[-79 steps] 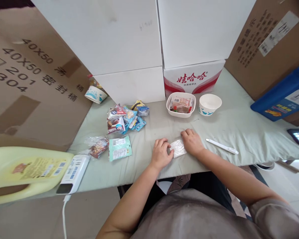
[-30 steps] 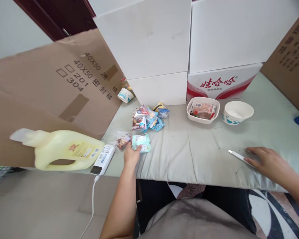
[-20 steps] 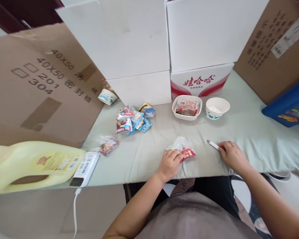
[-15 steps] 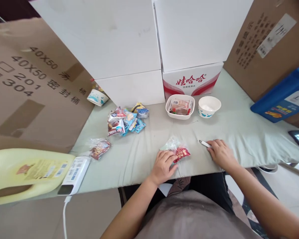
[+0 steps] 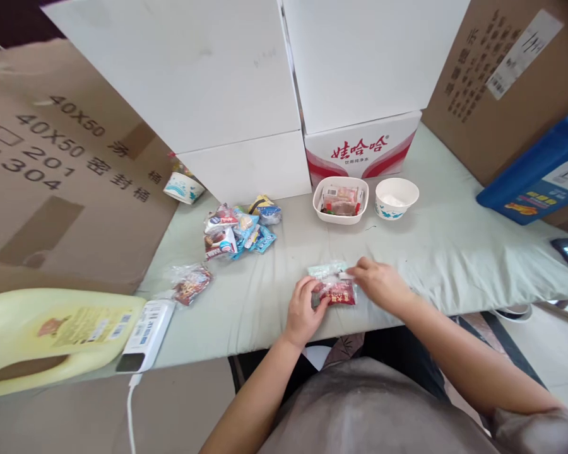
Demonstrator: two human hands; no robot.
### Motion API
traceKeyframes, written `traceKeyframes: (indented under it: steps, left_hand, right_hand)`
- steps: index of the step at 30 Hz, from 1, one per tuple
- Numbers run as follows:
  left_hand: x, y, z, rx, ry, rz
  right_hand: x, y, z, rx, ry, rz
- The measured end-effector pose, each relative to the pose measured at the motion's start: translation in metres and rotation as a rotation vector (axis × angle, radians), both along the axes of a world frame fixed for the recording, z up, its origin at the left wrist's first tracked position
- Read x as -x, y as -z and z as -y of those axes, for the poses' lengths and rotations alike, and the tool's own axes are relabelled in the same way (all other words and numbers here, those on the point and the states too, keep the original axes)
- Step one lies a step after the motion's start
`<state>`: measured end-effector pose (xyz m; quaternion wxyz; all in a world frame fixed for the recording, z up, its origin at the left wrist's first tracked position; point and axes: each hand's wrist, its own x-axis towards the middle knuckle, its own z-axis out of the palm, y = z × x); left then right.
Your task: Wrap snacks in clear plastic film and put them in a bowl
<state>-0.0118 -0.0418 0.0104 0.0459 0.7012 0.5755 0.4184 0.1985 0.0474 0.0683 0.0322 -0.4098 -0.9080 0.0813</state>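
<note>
In front of me a small snack packet [image 5: 338,294], red with a clear and pale-green upper part, lies on the cloth-covered table. My left hand [image 5: 305,310] grips its left side, thumb and fingers curled around the edge. My right hand [image 5: 377,282] is closed on a small white utility knife [image 5: 345,275], whose end rests at the packet's upper right part; the blade is too small to make out. Farther back stand a white tray [image 5: 318,203] with wrapped food in it and a white paper bowl [image 5: 392,213] with something white inside.
Several snack packets [image 5: 239,230] are heaped left of centre, with a clear bag of brown pieces [image 5: 192,284] nearer me. A power strip [image 5: 146,331] and yellow jug [image 5: 61,334] lie left. White boxes [image 5: 246,167] stand behind; a blue jug [image 5: 534,180] leans right.
My right hand has moved left with the utility knife, from the bare table to the packet. My left hand has shifted its hold to the packet's left edge, and the packet lies flatter.
</note>
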Motion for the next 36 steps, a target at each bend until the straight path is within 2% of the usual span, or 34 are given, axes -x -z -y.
traceKeyframes:
  steps: [4,7,10,11,13,15,17,18,19,20,23,24,26,28,30,33,36]
  left_hand:
    - [0.002,0.003,-0.004,0.079,-0.057,0.11]
    - [0.009,0.008,-0.008,0.08,-0.205,0.409]
    - [0.019,0.01,-0.006,-0.018,-0.434,0.722]
    - [0.023,0.008,-0.003,-0.082,-0.485,0.758]
    - [0.028,0.0,0.006,-0.249,-0.513,0.676]
    - [0.029,-0.012,0.016,-0.369,-0.386,0.444]
    - [0.026,-0.021,0.022,-0.298,-0.118,0.191]
    - [0.024,-0.024,0.023,-0.206,0.002,0.075]
    - [0.022,-0.025,0.022,-0.1,0.072,-0.034]
    - [0.022,-0.025,0.019,-0.001,0.078,-0.135]
    - [0.026,-0.017,0.01,0.185,-0.109,-0.365]
    - [0.029,-0.015,0.008,0.213,-0.153,-0.401]
    - [0.035,-0.012,0.007,0.217,-0.174,-0.418]
    - [0.037,-0.015,0.011,0.173,-0.14,-0.391]
    - [0.037,-0.025,0.017,0.145,-0.071,-0.348]
    - [0.034,-0.05,0.03,0.26,0.152,-0.314]
    - [0.034,-0.076,0.04,0.549,0.503,-0.276]
  right_hand:
    - [-0.05,0.007,-0.022,-0.054,0.269,0.072]
    - [-0.066,0.011,-0.018,-0.186,0.295,-0.084]
    - [-0.052,0.004,0.007,-0.283,0.194,-0.464]
    - [-0.043,-0.001,0.018,-0.282,0.116,-0.57]
    - [-0.023,-0.01,0.038,-0.214,-0.114,-0.68]
    - [-0.004,-0.015,0.051,-0.097,-0.363,-0.652]
    - [0.012,-0.013,0.052,-0.012,-0.488,-0.527]
    - [0.017,-0.011,0.048,0.006,-0.475,-0.443]
    - [0.022,-0.008,0.042,0.009,-0.41,-0.352]
    - [0.024,-0.004,0.034,0.005,-0.304,-0.254]
    - [0.024,0.001,0.012,0.027,0.042,0.039]
    - [0.022,0.001,0.007,0.044,0.11,0.105]
    - [0.018,0.0,0.003,0.053,0.155,0.135]
    - [0.015,0.0,0.005,0.015,0.109,0.057]
    - [0.016,0.001,0.008,-0.018,0.013,-0.057]
    - [0.022,0.006,0.01,-0.004,-0.129,-0.194]
    - [0.03,0.009,0.007,0.051,-0.146,-0.208]
